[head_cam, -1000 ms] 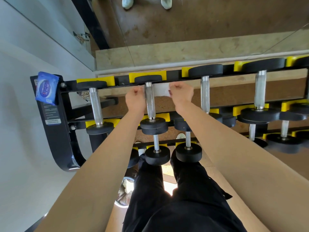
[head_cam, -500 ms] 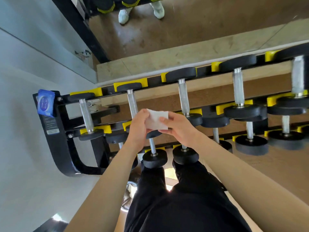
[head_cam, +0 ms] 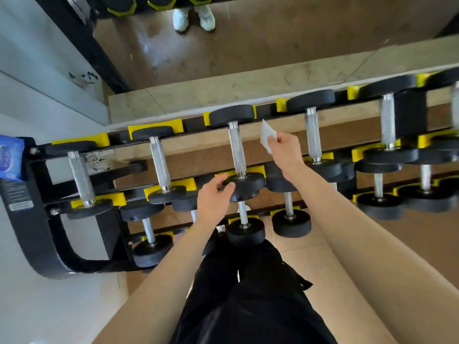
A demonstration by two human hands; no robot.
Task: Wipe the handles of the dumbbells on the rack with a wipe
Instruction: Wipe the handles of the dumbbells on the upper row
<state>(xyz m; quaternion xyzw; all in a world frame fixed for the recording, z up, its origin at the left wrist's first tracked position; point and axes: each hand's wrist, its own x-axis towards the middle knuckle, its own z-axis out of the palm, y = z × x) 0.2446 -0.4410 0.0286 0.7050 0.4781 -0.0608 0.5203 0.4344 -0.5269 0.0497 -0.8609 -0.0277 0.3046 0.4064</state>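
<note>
Black rack (head_cam: 47, 229), yellow cradles (head_cam: 159, 125), tiers of dumbbells (head_cam: 237, 147).

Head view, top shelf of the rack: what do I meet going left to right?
Blue wipe pack, first handle, second handle, third handle, wipe in right hand, fourth handle, fifth handle.

The right hand (head_cam: 284, 147) pinches a white wipe (head_cam: 266, 135) over the top row of the rack (head_cam: 32, 227), just right of the third dumbbell (head_cam: 237, 150) from the left. The left hand (head_cam: 213, 197) touches the near head of this dumbbell.
</note>
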